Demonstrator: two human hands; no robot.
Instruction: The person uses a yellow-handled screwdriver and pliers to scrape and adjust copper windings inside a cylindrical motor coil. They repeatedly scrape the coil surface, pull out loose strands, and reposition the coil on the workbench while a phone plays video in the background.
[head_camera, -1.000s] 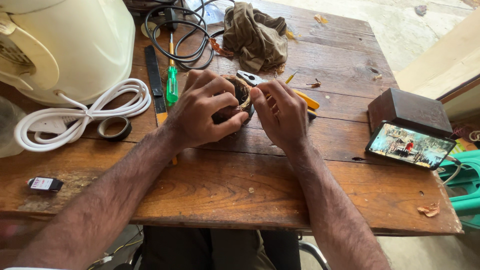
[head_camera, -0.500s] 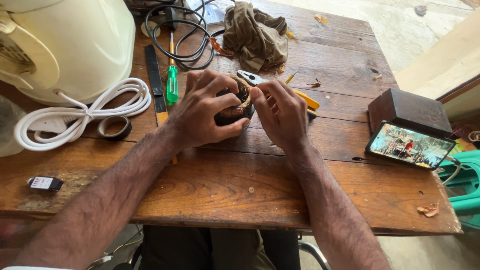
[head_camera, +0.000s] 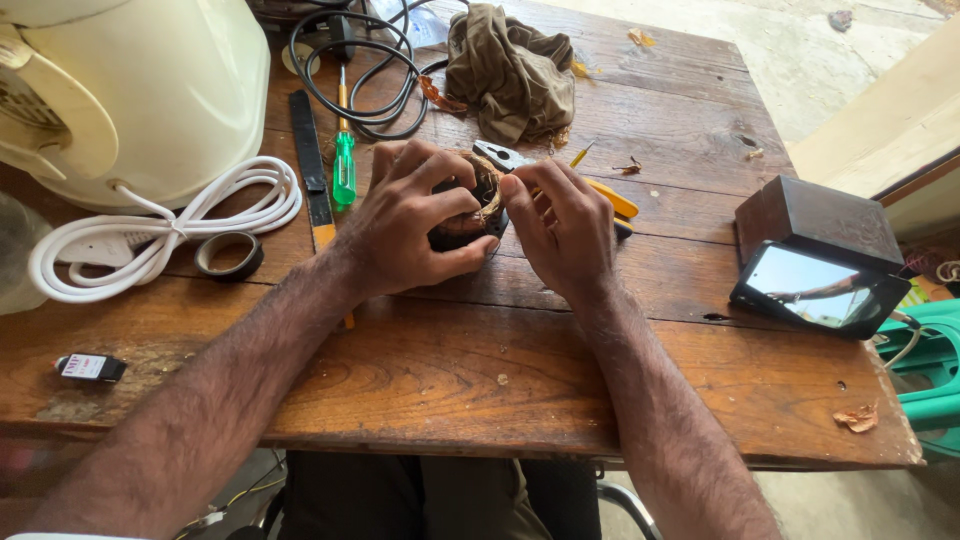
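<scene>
Both hands meet over a small dark motor core (head_camera: 462, 228) with copper winding, resting on the wooden table (head_camera: 420, 370) just in front of the brown rag (head_camera: 512, 70). Left hand (head_camera: 410, 225) wraps it, fingers curled close around the body, thumb under the near side. Right hand (head_camera: 562, 225) has its fingertips pinched at the winding on the core's right edge; whether they grip a loose strand cannot be told. Risks, as judged: fine copper wire could snap or lose its coating if tugged hard, and the core could roll from the left grip, since only the fingers steady it. Pliers (head_camera: 600, 190) with yellow handles lie just right of the core, under the right hand; a slip could knock them. Green screwdriver (head_camera: 343, 165) lies left of the core, a roll of black tape (head_camera: 228, 253) farther left, near the coiled white cord (head_camera: 160, 230).
</scene>
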